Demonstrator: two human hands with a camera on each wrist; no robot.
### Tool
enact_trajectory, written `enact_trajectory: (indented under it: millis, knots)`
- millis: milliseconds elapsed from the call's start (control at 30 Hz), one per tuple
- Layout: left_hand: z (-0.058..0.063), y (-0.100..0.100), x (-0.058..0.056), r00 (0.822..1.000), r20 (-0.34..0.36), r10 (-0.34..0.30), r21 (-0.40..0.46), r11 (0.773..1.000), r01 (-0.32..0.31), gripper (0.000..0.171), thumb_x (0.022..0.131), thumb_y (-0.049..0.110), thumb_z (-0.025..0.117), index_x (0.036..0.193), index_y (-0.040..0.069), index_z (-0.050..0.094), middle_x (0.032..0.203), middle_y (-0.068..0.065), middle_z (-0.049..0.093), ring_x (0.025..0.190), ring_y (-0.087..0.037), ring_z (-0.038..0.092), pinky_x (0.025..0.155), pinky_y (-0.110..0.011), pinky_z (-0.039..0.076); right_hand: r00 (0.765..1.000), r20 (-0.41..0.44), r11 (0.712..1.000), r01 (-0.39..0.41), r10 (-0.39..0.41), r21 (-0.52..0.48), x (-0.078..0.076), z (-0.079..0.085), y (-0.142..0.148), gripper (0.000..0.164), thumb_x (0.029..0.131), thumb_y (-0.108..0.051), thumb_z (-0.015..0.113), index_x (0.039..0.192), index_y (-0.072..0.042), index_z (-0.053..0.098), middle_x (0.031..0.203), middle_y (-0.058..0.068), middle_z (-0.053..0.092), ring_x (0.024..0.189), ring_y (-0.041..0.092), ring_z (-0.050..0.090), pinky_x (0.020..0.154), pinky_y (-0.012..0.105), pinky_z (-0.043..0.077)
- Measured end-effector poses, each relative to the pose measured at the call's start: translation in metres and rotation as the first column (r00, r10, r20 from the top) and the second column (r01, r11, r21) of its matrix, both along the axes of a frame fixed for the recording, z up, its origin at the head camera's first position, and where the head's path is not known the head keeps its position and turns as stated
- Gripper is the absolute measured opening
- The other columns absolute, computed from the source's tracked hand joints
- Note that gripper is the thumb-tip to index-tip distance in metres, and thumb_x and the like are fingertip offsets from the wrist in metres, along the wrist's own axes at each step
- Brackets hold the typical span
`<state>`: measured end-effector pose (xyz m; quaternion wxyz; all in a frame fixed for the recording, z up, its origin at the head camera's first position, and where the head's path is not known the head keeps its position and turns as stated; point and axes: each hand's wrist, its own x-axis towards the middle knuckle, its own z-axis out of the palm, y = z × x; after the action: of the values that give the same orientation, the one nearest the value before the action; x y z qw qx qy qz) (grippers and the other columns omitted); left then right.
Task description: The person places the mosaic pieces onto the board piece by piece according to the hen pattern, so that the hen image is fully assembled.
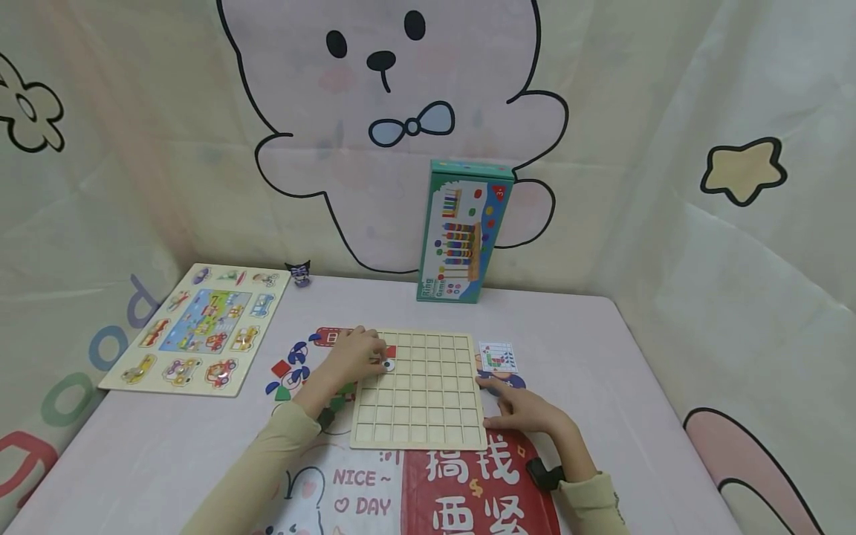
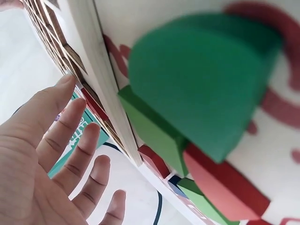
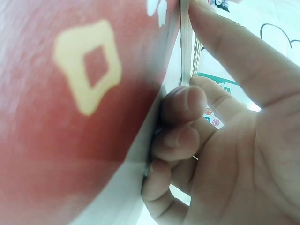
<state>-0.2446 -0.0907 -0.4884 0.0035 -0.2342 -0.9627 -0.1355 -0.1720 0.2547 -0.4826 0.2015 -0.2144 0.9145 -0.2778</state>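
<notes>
A pale wooden grid board (image 1: 420, 401) lies in front of me, seen edge-on in both wrist views. My left hand (image 1: 357, 353) is over its upper left corner, fingertips at a red piece (image 1: 391, 351) and a white piece with a dark mark (image 1: 389, 365) in the cells. In the left wrist view the fingers are extended and spread, with the thumb tip (image 2: 68, 79) right at the grid. My right hand (image 1: 524, 407) rests against the board's right edge, index finger and thumb touching it; the other fingers are bent in the right wrist view.
Red, blue and green pieces (image 1: 281, 368) lie left of the board; a green rounded one (image 2: 197, 79) looms close. A small pattern card (image 1: 498, 357) is at the right. Behind stand a green game box (image 1: 466, 234) and a small dark figurine (image 1: 299, 273). A picture puzzle board (image 1: 154, 360) lies far left.
</notes>
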Motion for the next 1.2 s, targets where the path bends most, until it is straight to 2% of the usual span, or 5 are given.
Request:
enact_trajectory:
  millis: [367,600,900,1200]
  knots:
    - [0.006,-0.004,0.005,0.999,0.026,0.031,0.100,0.994,-0.033,0.015,0.076,0.032,0.074,0.089,0.023,0.071,0.089,0.008,0.062,0.091,-0.018,0.053,0.090,-0.050,0.037,1.000,0.003,1.000,0.005,-0.005,-0.002,-0.001,-0.002,0.000,0.073,0.079,-0.038,0.071,0.141,-0.017,0.038,0.061,-0.003,0.046,0.050,0.006,0.038,0.048,0.021,0.033]
    - [0.006,-0.014,0.010,0.998,0.026,0.054,0.159,0.986,-0.058,0.016,0.079,0.031,0.072,0.090,0.021,0.070,0.087,0.005,0.063,0.094,-0.021,0.055,0.087,-0.048,0.038,1.000,-0.005,1.000,0.004,-0.004,0.007,-0.001,-0.001,0.001,0.073,0.079,-0.038,0.070,0.141,-0.017,0.038,0.061,-0.003,0.045,0.050,0.006,0.037,0.049,0.021,0.033]
    - [0.004,-0.038,0.014,0.995,0.032,0.092,0.221,0.971,-0.096,0.011,0.081,0.025,0.070,0.090,0.021,0.069,0.086,0.007,0.064,0.089,-0.019,0.054,0.090,-0.054,0.036,1.000,0.004,1.000,0.002,-0.002,-0.002,0.001,0.001,0.001,0.072,0.080,-0.036,0.070,0.140,-0.015,0.039,0.062,-0.003,0.046,0.050,0.006,0.038,0.049,0.021,0.034]
    - [0.004,-0.067,0.019,0.983,0.096,0.159,0.221,0.959,-0.177,0.017,0.082,0.026,0.068,0.098,0.020,0.070,0.095,0.003,0.065,0.097,-0.023,0.052,0.089,-0.052,0.035,1.000,0.004,1.000,0.011,-0.011,0.003,0.001,0.000,0.000,0.072,0.079,-0.037,0.071,0.140,-0.018,0.039,0.061,-0.002,0.046,0.050,0.006,0.039,0.048,0.021,0.034]
